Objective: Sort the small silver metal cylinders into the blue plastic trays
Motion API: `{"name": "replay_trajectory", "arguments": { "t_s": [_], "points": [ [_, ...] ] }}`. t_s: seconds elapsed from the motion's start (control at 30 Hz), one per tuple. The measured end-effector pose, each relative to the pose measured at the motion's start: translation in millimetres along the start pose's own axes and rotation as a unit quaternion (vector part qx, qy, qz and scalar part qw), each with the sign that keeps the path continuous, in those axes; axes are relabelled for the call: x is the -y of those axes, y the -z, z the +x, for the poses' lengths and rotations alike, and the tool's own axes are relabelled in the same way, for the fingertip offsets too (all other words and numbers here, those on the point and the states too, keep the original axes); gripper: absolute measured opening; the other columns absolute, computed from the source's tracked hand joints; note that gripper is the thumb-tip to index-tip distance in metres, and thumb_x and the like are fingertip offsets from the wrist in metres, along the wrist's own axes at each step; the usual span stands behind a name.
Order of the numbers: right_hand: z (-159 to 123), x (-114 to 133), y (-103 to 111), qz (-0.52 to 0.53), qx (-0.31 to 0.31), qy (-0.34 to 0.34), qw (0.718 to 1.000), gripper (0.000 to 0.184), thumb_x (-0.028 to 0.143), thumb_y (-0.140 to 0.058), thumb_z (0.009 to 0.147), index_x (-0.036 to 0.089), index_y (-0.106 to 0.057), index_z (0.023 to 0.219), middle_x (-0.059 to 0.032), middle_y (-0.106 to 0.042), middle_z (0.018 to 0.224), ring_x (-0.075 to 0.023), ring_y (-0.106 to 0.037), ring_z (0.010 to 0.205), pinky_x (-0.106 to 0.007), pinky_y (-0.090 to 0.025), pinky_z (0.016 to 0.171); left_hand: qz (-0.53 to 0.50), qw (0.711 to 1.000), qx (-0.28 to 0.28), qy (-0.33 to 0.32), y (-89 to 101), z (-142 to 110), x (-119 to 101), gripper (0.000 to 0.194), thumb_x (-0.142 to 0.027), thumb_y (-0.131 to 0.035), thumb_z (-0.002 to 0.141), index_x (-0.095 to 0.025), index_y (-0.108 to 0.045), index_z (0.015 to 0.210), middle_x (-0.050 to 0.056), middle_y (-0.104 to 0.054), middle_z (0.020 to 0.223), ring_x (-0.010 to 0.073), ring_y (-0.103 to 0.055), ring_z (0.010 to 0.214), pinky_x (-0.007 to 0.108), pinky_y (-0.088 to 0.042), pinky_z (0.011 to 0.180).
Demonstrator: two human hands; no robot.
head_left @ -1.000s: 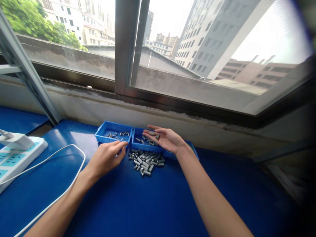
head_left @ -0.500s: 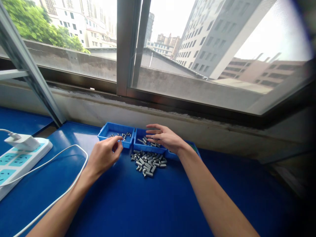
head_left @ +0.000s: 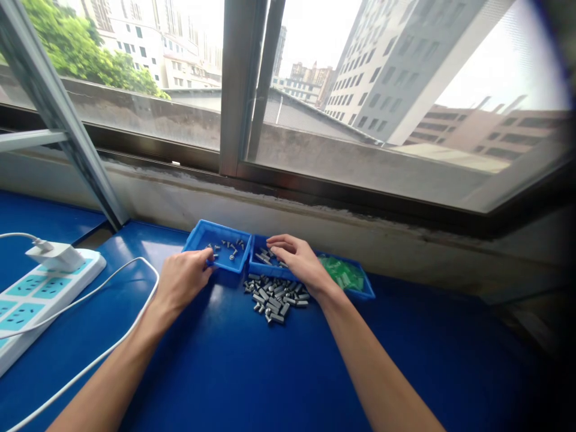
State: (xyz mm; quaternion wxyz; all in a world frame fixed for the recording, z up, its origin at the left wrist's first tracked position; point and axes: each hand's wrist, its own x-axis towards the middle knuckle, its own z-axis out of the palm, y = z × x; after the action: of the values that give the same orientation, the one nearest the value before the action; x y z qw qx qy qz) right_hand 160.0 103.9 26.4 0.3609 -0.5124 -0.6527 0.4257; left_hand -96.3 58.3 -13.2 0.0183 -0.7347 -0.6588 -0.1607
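My left hand (head_left: 185, 277) is closed, with its fingertips at the front wall of the left blue tray (head_left: 198, 234). Small screws (head_left: 233, 247) lie scattered in that tray; whatever the fingertips pinch is too small to make out. Over the middle blue tray (head_left: 270, 270), my right hand (head_left: 300, 264) has its thumb and fingers drawn together, their tips down near the metal standoffs (head_left: 264, 257) inside. Anything between those tips is unclear. In front of the trays, a pile of grey metal standoffs (head_left: 276, 297) sits on the table, close below my right hand.
Right of my right hand stands a third blue tray (head_left: 366, 291) holding green translucent pieces (head_left: 344, 273). A white power strip (head_left: 45, 294) with a plugged-in charger (head_left: 56, 257) lies at the left. Its white cable (head_left: 144, 300) runs beside my left forearm. Behind the trays is the wall below the window.
My right hand's spread fingers have drawn together and lowered into the middle tray. My left hand's fingertips have moved down to the left tray's front. The view has shifted slightly, showing more green pieces.
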Motion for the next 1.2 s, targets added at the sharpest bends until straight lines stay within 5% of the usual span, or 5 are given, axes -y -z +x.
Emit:
{"name": "replay_trajectory", "arguments": {
  "t_s": [0.3,0.57,0.9,1.03,1.2],
  "points": [
    [-14.8,-4.9,-1.5,0.022,-0.035,0.034,0.999,0.017,0.026,-0.062,0.084,0.019,-0.071,0.096,-0.0074,-0.075,0.100,-0.0210,-0.070,0.099,-0.033,-0.051,0.090,0.042,0.998,-0.044,-0.033,-3.3,-3.2,-1.7,0.011,-0.027,-0.060,0.080,-0.023,-0.071,0.079,0.005,-0.073,0.069,0.0247,-0.069,0.062,0.028,-0.038,0.051],
    [-53.3,-14.1,4.7,0.037,-0.153,0.068,0.985,0.014,0.031,-0.060,0.089,0.021,-0.066,0.097,-0.0071,-0.074,0.095,-0.0213,-0.070,0.087,-0.034,-0.053,0.083,-0.017,0.999,-0.041,-0.002,-1.4,-3.8,-12.6,0.025,-0.035,-0.059,0.089,-0.021,-0.071,0.107,0.006,-0.077,0.086,0.0272,-0.072,0.076,0.032,-0.048,0.061],
    [-96.4,-27.5,11.4,-0.154,0.008,0.098,0.983,0.010,0.025,-0.060,0.089,0.023,-0.069,0.094,-0.0030,-0.072,0.089,-0.0191,-0.065,0.076,-0.030,-0.049,0.069,-0.002,0.997,-0.073,-0.021,-3.3,-4.3,-10.9,0.031,-0.039,-0.056,0.090,-0.018,-0.068,0.109,0.006,-0.075,0.084,0.0250,-0.072,0.075,0.031,-0.049,0.063],
    [-103.9,-28.3,3.8,-0.204,0.072,0.129,0.968,0.012,0.018,-0.064,0.084,0.024,-0.068,0.094,-0.0013,-0.068,0.085,-0.0162,-0.061,0.071,-0.028,-0.046,0.067,-0.003,0.995,-0.101,-0.026,0.3,-9.3,-27.3,0.033,-0.036,-0.055,0.091,-0.019,-0.066,0.117,0.005,-0.074,0.087,0.0220,-0.069,0.068,0.029,-0.045,0.059],
    [-105.6,-33.3,-2.8,-0.263,0.077,0.154,0.949,0.012,0.015,-0.065,0.081,0.023,-0.066,0.090,-0.0024,-0.064,0.086,-0.0166,-0.059,0.074,-0.028,-0.046,0.070,-0.057,0.976,-0.132,-0.165,-5.4,-23.6,-66.8,0.025,-0.025,-0.046,0.096,-0.019,-0.067,0.111,0.004,-0.072,0.082,0.0162,-0.067,0.071,0.025,-0.047,0.064]
  ]
}}
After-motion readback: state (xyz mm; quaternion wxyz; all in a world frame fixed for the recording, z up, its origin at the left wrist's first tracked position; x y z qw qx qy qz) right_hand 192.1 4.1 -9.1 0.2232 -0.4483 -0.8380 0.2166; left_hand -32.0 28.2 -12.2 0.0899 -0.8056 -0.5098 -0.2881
